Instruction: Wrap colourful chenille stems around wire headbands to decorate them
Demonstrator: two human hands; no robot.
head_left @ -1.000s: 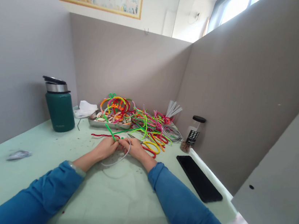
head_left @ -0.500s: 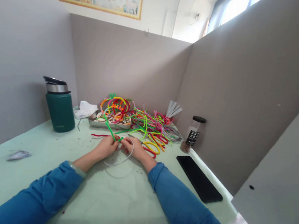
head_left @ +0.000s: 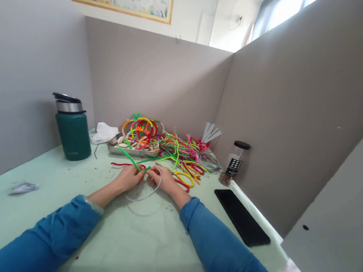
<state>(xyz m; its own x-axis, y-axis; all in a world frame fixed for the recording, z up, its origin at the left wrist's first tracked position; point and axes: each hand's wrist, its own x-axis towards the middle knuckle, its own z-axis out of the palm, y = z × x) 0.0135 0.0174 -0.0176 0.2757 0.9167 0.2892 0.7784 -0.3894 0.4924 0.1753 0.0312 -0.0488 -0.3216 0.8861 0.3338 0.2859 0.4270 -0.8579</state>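
My left hand [head_left: 131, 178] pinches a green pipe cleaner [head_left: 130, 159], whose long end sticks up to the left and whose short end shows between my hands. Close beside it, my right hand [head_left: 160, 178] has its fingers closed at a thin grey wire [head_left: 156, 189]. The wire curves from those fingers down to the left, over the table. Where green and grey meet, my fingertips hide the details. Behind my left hand a dark red pipe cleaner [head_left: 119, 164] lies on the table.
At the back, a metal tray [head_left: 132, 152] holds colourful bits and looped pipe cleaners, with a tangled pipe cleaner pile [head_left: 183, 147] beside it. A green bottle [head_left: 73, 133] stands left; a clear jar [head_left: 233, 163] and black phone [head_left: 241, 216] are right. Grey partitions [head_left: 156, 70] surround the table.
The green pipe cleaner's long end has swung down to the left, lower than before. Both hands stay in nearly the same place.
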